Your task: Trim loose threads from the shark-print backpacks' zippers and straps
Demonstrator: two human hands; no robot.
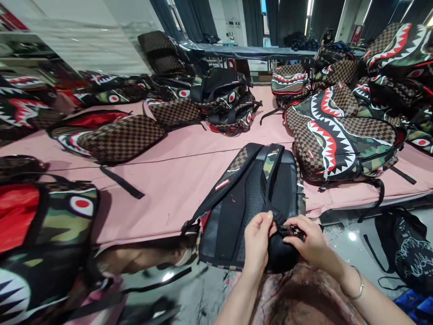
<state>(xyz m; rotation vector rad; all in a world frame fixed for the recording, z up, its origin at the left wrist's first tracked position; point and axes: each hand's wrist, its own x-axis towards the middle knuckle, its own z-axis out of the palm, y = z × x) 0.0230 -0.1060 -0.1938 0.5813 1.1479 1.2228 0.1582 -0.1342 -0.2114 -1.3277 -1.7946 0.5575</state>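
A backpack (pixel 250 203) lies in front of me with its black padded back panel facing up, at the front edge of the pink-covered table. Two shoulder straps run down it; the right-hand strap (pixel 271 171) has a camouflage patch near its top. My left hand (pixel 257 241) is closed, with thumb and fingers pinching the lower end of that strap. Close beside it, my right hand (pixel 306 237) is closed around a small dark, shiny piece (pixel 293 231) at the strap's end. Fingers partly cover this piece, so I cannot tell its exact kind.
The pink table (pixel 152 198) carries several finished-looking backpacks, including a shark-mouth checkered backpack (pixel 338 140) at right and an open checkered backpack (pixel 115 135) at left. A camouflage backpack (pixel 61 212) stands at near left. On the floor at right lies a black bag (pixel 406 243).
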